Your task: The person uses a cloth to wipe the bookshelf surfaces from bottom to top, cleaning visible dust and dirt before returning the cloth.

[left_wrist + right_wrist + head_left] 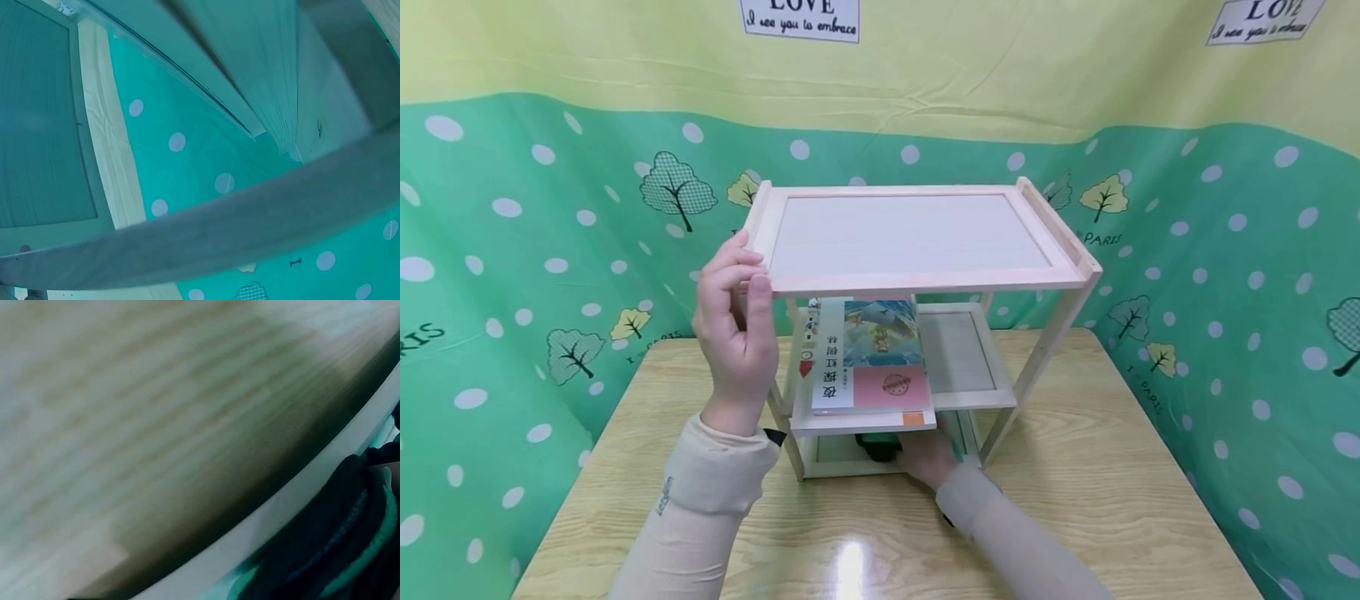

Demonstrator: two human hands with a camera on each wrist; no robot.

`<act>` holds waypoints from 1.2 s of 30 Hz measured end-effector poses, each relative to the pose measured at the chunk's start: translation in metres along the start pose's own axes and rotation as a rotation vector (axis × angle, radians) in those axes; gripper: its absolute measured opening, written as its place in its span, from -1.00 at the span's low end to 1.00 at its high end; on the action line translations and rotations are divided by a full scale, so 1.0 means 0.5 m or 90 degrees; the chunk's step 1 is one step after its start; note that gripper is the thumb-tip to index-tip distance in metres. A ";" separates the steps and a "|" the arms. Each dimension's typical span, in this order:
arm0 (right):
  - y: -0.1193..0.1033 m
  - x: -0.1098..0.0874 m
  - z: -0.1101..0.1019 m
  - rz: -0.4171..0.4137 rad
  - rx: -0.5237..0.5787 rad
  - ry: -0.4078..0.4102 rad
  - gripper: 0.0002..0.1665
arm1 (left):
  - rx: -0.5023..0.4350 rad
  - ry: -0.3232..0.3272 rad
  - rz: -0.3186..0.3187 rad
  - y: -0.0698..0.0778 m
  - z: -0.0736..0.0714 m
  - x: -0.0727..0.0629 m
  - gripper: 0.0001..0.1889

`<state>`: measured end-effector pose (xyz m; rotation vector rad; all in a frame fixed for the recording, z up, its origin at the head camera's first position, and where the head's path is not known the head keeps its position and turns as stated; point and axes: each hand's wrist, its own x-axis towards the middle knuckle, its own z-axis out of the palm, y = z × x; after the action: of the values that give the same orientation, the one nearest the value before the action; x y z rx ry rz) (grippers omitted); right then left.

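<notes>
My left hand [737,333] grips the front left corner of a pale wooden three-tier shelf [925,282], fingers over the side rail and thumb at the front edge. Low down, my right hand [928,457] reaches in under the middle tier and holds a dark folded cloth [880,447] with green trim at the bottom tier. Its dark folds and teal stripes [325,550] show in the right wrist view, beside the shelf's pale edge. The right fingers are partly hidden by the tier above. Shelf rails [206,231] fill much of the left wrist view.
A picture book [880,358] with a blue and pink cover lies on the left of the middle tier, on top of other books or a board jutting past the front edge. The shelf stands on a wood-grain table [1075,467]. A green and yellow curtain [587,167] hangs around it.
</notes>
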<state>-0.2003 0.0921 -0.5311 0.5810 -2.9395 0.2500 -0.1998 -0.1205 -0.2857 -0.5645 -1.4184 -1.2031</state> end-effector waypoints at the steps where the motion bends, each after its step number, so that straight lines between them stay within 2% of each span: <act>1: -0.002 0.004 -0.002 0.002 0.014 0.001 -0.26 | 0.000 -0.001 0.001 0.000 0.000 0.001 -0.69; 7: -0.013 0.024 -0.006 0.056 0.137 -0.014 -0.16 | 0.004 -0.009 0.002 0.002 0.000 0.001 -0.67; 14: -0.013 0.044 0.006 0.125 0.272 -0.046 -0.22 | -0.001 -0.012 0.004 0.001 0.000 0.001 -0.63; 16: -0.016 0.050 -0.002 0.155 0.329 -0.076 -0.34 | 0.000 -0.013 0.004 0.001 0.000 0.001 -0.61; 20: -0.027 0.060 -0.025 0.240 0.500 -0.154 -0.56 | 0.001 -0.012 0.004 0.001 0.001 0.001 -0.62; 22: -0.031 0.062 -0.035 0.271 0.567 -0.179 -0.54 | 0.000 -0.012 0.003 0.001 0.002 0.000 -0.64; 24: -0.034 0.062 -0.040 0.285 0.602 -0.187 -0.51 | -0.001 -0.012 0.005 0.002 0.003 0.000 -0.64; 30: -0.040 0.060 -0.047 0.289 0.608 -0.172 -0.51 | 0.002 -0.013 0.011 0.001 0.002 0.001 -0.58; 33: -0.037 0.055 -0.041 0.249 0.540 -0.160 -0.54 | 0.005 -0.012 0.013 0.000 0.001 0.001 -0.58; 36: -0.035 0.047 -0.027 0.191 0.413 -0.140 -0.43 | 0.010 -0.011 0.014 -0.001 0.000 0.000 -0.59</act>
<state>-0.2137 0.0703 -0.5116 0.2264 -3.1138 1.2742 -0.2002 -0.1205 -0.2856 -0.5794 -1.4324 -1.1715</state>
